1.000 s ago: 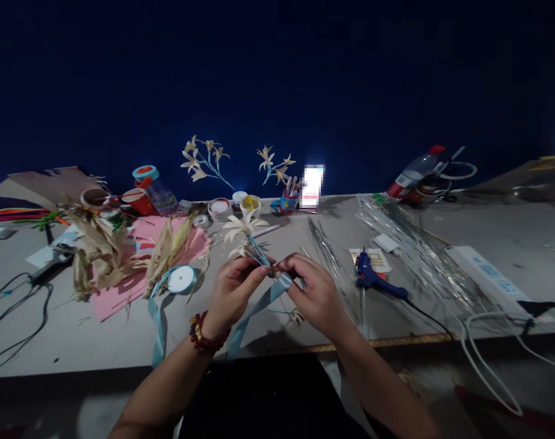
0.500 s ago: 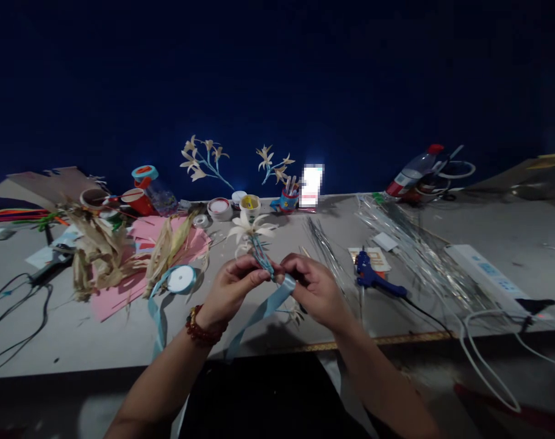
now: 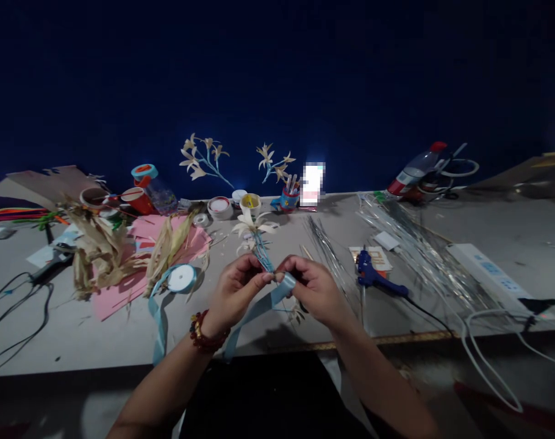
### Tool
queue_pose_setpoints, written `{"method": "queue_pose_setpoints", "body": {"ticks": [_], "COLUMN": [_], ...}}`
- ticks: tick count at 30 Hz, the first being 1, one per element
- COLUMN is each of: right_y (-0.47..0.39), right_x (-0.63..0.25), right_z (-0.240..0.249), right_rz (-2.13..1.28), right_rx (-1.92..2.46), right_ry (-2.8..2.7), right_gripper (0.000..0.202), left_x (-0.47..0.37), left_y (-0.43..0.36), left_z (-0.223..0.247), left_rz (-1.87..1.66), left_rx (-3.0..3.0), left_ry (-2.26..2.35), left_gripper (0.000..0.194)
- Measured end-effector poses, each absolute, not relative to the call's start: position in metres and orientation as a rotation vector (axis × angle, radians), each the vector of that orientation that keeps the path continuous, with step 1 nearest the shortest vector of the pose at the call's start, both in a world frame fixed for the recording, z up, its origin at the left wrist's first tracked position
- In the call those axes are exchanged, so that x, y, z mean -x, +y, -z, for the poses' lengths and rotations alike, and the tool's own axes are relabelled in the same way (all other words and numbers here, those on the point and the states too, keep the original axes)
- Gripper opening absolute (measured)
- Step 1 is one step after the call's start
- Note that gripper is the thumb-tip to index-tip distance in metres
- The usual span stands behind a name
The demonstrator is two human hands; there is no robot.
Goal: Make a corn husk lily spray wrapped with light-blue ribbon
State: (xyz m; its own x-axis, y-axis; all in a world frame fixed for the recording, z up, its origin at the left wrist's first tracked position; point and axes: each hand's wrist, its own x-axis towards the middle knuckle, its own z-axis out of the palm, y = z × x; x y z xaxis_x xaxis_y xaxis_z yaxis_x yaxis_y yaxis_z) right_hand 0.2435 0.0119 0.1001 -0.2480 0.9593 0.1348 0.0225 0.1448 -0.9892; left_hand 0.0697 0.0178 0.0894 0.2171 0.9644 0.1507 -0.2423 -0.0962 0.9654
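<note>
Cream flowers on a bundle of thin blue-wrapped stems stand up between my two hands. My left hand pinches the stems near their lower end, thumb and fingers closed. Fingertips of my right hand meet it there, closed on a light blue satin ribbon at the stems. The ribbon hangs down leftward past the table's front edge. To the left lies a white spool of the same blue ribbon, with a loose tail. Where the ribbon touches the stems is partly hidden by my fingers.
A blue glue gun lies right of my hands, near loose metal wires. Corn husks rest on pink paper at left. Flower sprays stand behind, beside a cup. A power strip and cables lie far right.
The flower bundle has shifted slightly right and stands a little more upright. My left hand has turned slightly, and both hands' fingertips have drawn together at the stems.
</note>
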Motion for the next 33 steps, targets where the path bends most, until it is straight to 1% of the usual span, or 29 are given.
{"method": "queue_pose_setpoints", "body": {"ticks": [4, 7, 10, 16, 18, 20, 23, 26, 29, 33], "right_y": [0.015, 0.015, 0.014, 0.012, 0.012, 0.012, 0.012, 0.014, 0.016, 0.014], "right_x": [-0.239, -0.234, -0.232, -0.235, -0.235, -0.234, -0.233, -0.234, -0.237, -0.241], "right_z": [-0.093, -0.087, -0.083, -0.085, -0.087, -0.087, -0.088, -0.089, -0.091, -0.094], "right_rz": [-1.593, -1.692, -1.578, -1.085, -1.054, -1.187, -1.512, -1.634, -1.505, -1.035], "right_rx": [0.935, 0.874, 0.865, 0.958, 0.980, 0.983, 0.946, 0.905, 0.907, 0.987], "right_ry": [-1.239, -1.154, -1.175, -1.500, -1.530, -1.438, -1.233, -1.210, -1.321, -1.600], "right_gripper": [0.020, 0.025, 0.024, 0.013, 0.013, 0.017, 0.027, 0.029, 0.026, 0.011], "left_x": [-0.068, -0.069, -0.073, -0.076, -0.074, -0.071, -0.069, -0.070, -0.073, -0.076], "left_y": [0.020, 0.023, 0.026, 0.030, 0.029, 0.028, 0.027, 0.029, 0.031, 0.031], "left_z": [-0.088, -0.086, -0.082, -0.073, -0.072, -0.073, -0.077, -0.081, -0.080, -0.079], "left_rz": [-1.171, -1.135, -1.192, -1.250, -1.237, -1.214, -1.175, -1.134, -1.097, -1.214], "left_rx": [-1.187, -1.095, -0.980, -0.970, -1.003, -1.044, -1.075, -1.030, -0.975, -1.023], "left_ry": [0.711, 0.595, 0.576, 0.631, 0.611, 0.577, 0.516, 0.485, 0.490, 0.634], "left_gripper": [0.012, 0.010, 0.013, 0.018, 0.019, 0.016, 0.012, 0.014, 0.019, 0.017]}}
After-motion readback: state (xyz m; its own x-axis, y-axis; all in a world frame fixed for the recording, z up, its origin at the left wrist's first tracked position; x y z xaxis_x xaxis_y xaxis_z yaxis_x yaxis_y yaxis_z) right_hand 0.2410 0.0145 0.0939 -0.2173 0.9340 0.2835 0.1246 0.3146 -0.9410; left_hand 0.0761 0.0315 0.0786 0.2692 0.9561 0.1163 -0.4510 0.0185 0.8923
